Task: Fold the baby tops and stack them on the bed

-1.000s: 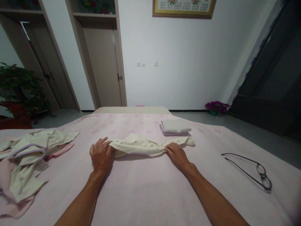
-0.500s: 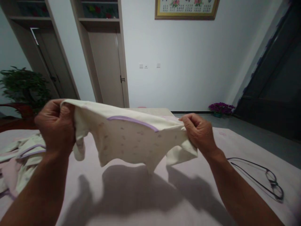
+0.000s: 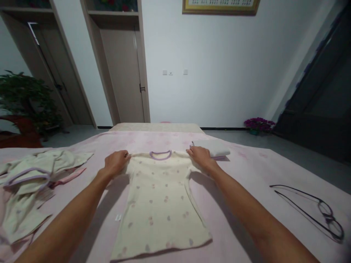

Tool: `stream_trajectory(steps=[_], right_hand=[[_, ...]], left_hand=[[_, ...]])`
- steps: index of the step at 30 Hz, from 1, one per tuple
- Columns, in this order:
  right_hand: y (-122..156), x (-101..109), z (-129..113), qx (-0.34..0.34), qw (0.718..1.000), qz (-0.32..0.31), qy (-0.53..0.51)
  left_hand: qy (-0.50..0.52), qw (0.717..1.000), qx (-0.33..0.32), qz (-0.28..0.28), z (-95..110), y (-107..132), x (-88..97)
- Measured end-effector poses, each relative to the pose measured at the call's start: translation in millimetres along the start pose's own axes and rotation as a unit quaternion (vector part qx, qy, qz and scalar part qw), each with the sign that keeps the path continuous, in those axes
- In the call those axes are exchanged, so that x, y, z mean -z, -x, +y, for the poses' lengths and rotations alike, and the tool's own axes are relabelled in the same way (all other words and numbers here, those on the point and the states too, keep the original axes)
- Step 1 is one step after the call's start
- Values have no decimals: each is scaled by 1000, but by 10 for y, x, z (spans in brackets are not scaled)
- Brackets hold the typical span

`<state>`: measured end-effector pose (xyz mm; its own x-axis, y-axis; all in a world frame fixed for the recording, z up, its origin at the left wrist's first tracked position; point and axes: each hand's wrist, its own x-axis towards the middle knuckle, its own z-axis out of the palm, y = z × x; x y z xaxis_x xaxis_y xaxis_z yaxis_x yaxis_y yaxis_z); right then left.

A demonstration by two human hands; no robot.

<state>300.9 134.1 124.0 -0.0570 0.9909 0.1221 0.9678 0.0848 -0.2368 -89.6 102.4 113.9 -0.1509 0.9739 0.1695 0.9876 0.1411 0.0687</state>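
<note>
A small cream shirt with a purple neckband and a scattered heart-like print is spread on the pink-white sheet, its neck away from me and its hem close. My left hand pinches the shirt at its left shoulder. At the opposite shoulder, my right hand grips the cloth with its fingers closed. The sleeves are mostly hidden by my hands and forearms. Just beyond my right hand lies a folded pale garment, partly covered by that hand.
A heap of cream and pink clothes lies on the left of the sheet. Black-framed eyeglasses rest at the right. Past the far edge stand a door, a leafy plant and purple flowers.
The shirt has come down from the air and now lies spread front up. Both hands have moved forward and closer together, still holding it. The folded garment has come into view.
</note>
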Motion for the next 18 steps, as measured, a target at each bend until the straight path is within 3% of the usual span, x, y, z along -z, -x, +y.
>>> stream_trajectory(steps=[3, 7, 10, 14, 16, 18], right_hand=[[-70, -279, 150, 21, 997, -54, -48], [-71, -350, 514, 39, 983, -129, -125], [-13, -346, 790, 30, 969, -185, -162], [70, -344, 1064, 0, 944, -249, -217], [73, -315, 1178, -24, 947, -244, -210], [43, -250, 1285, -40, 965, -194, -171]], left_hand=[[-14, 1000, -15, -5, -4, -45, -327], [-32, 998, -50, 36, 89, 1, -469], [-4, 990, -124, 72, 319, 120, -588], [100, 968, -229, 32, 728, 347, -838], [112, 958, -262, 12, 877, 440, -948], [94, 958, -270, 0, 953, 496, -1018]])
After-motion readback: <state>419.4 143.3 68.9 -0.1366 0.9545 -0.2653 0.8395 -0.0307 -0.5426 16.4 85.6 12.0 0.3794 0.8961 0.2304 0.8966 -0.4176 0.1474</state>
